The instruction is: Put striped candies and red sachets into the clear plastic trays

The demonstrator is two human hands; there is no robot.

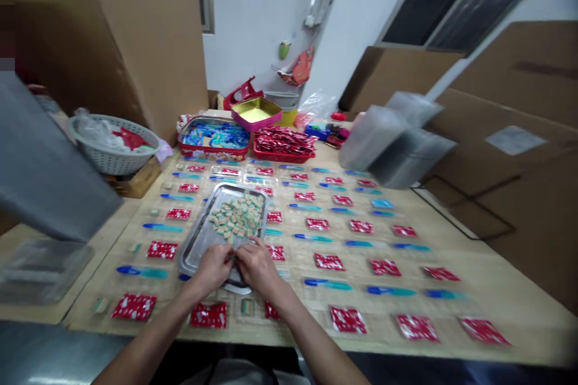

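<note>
My left hand [215,266] and my right hand [257,266] meet over the near end of a metal tray [194,245]. Both are closed, with fingertips pinched together around a small beige-and-green striped block [232,257] that they mostly hide. Just beyond my fingers, a loose pile of the same striped blocks [237,216] lies on the tray. The tray rests at an angle on top of clear plastic cases laid in rows. Near my wrists, one case holds a striped block [247,307], and a red patterned packet [208,315] lies beside it.
Rows of clear cases with blue pens [391,291] and red packets [347,319] cover the table. Behind them stand a tin of blue packets [214,138] and a red tray of red packets [284,143]. A grey basket [115,156] is left; stacked clear cases [397,138] stand right.
</note>
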